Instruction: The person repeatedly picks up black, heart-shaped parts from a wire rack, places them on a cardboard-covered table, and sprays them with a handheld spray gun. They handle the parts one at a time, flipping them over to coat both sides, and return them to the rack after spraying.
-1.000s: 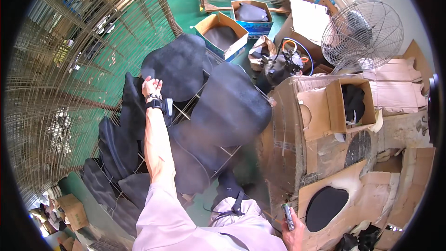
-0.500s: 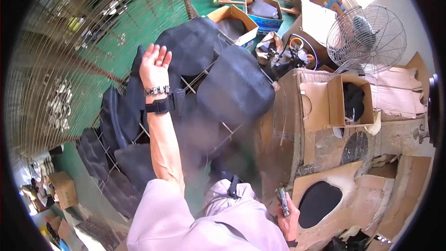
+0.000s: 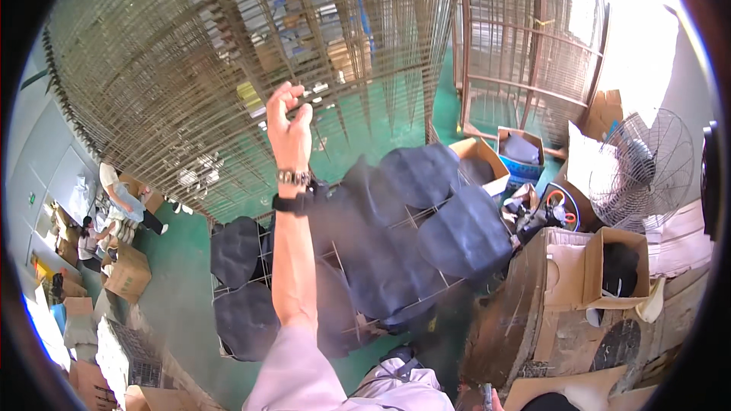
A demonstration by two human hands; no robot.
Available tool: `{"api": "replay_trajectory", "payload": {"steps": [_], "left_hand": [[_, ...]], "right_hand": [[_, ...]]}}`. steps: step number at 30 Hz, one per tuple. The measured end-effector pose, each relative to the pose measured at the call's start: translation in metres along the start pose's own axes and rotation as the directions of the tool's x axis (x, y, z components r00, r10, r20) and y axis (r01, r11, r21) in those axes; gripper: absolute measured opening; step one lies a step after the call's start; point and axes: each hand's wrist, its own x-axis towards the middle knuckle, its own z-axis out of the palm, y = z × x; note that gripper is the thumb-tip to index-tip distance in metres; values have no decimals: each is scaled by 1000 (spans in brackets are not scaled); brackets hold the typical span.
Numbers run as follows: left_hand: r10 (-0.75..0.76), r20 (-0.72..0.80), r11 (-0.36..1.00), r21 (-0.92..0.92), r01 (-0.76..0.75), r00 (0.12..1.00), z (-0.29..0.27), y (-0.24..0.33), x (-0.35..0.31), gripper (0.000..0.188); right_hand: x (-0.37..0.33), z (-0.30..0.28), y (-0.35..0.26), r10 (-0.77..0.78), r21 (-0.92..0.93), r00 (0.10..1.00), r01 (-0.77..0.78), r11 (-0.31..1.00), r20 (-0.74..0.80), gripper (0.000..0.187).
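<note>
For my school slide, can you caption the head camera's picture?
Left hand held up before a tall wire rack, dark sheets spread nearby.

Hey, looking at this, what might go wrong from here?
The raised left hand wears a bracelet, which could snag on the tall wire rack if it is close enough; depth is hard to judge. The crowded black sheets might slide if bumped. The small handheld object at the right hand, mostly cut off below, could perhaps be dropped.

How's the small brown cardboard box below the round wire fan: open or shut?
Open: the box has its top uncovered, black contents visible.
</note>
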Motion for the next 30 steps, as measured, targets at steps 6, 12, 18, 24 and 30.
{"api": "replay_trajectory", "payload": {"steps": [6,12,18,24,30], "left_hand": [[255,33,822,519,-235,966,-11,-29,109,26],[-172,250,565,818,-112,953,1,-42,176,25],[121,453,409,788,-460,883,-32,-45,138,29],[-1,476,622,689,-372,879,-40,59,-45,20],[-190,586,884,451,-123,788,-76,127,-238,18]], "right_hand": [[-19,-5,26,282,160,959,-281,946,16,53],[-37,-5,-5,-44,152,979,75,986,-197,47],[-42,20,63,-51,-54,971,39,998,-232,54],[-68,21,62,37,-10,968,-41,999,-249,56],[-86,16,83,100,32,964,-95,995,-246,56]]}}
